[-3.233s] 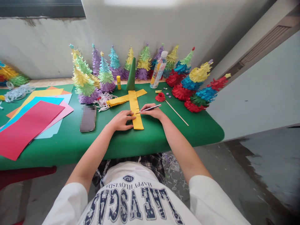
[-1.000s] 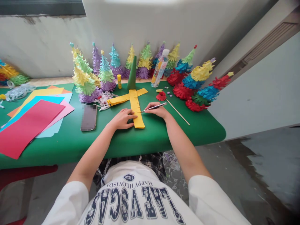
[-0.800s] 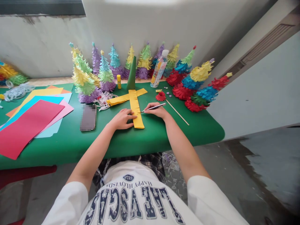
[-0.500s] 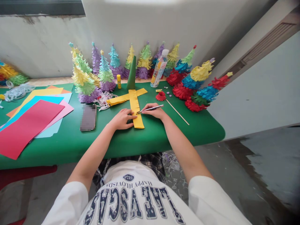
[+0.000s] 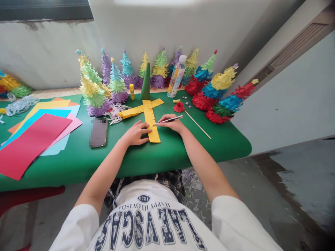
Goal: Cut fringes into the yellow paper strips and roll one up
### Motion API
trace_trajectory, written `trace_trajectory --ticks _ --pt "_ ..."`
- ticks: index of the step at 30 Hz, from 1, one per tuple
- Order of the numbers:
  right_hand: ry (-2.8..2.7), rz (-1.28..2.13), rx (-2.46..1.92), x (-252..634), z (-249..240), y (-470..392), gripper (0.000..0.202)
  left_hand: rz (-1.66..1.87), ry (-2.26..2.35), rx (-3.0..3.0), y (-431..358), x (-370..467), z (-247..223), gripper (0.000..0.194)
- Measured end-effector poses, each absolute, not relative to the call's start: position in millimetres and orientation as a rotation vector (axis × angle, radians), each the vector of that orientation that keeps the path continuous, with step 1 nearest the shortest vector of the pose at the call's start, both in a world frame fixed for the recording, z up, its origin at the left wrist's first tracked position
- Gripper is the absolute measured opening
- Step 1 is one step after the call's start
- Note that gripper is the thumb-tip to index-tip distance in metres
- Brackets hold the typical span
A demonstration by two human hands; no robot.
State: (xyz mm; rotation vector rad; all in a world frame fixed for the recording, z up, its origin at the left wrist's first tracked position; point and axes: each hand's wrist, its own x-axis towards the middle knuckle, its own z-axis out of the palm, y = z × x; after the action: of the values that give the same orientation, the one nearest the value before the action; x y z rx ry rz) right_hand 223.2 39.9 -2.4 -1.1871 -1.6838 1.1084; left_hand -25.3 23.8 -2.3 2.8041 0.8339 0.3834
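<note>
A yellow paper strip lies lengthwise on the green-covered table, with slits along its far part. It crosses over another fringed yellow strip. My left hand rests on its left edge, fingers spread and pressing the paper flat. In my right hand is a slim craft knife, held like a pen, its tip touching the strip near my left fingertips. Just beyond the strips stands a green paper cone. A small red fringed paper ring and a thin wooden stick lie right of my right hand.
Several fringed paper trees line the wall side. A bottle and a glue stick stand before them. To the left are a phone, white paper shreds and coloured sheets. The table's rounded corner is at right.
The knife tip has shifted very slightly on the yellow strip. Both hands stay in nearly the same place, and the view has tilted a little.
</note>
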Motion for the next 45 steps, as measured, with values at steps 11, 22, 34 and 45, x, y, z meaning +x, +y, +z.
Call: trace_trajectory --ticks 11,22,34,45 --pt "-1.759 1.170 -1.174 221.3 -6.6 42.5 0.027 0.417 0.797 2.778 24.7 -25.9 -3.0 0.041" --pt "-1.772 1.184 -1.182 222.0 -7.5 43.1 0.027 0.426 0.788 2.766 25.8 -25.6 -4.1 0.041" --pt "-1.805 1.175 -1.151 222.5 -10.1 45.3 0.026 0.428 0.810 2.763 26.6 -23.8 -3.1 0.039" --pt "-1.846 1.124 -1.138 227.3 -5.2 44.1 0.025 0.393 0.831 2.757 29.7 -23.1 0.6 0.036"
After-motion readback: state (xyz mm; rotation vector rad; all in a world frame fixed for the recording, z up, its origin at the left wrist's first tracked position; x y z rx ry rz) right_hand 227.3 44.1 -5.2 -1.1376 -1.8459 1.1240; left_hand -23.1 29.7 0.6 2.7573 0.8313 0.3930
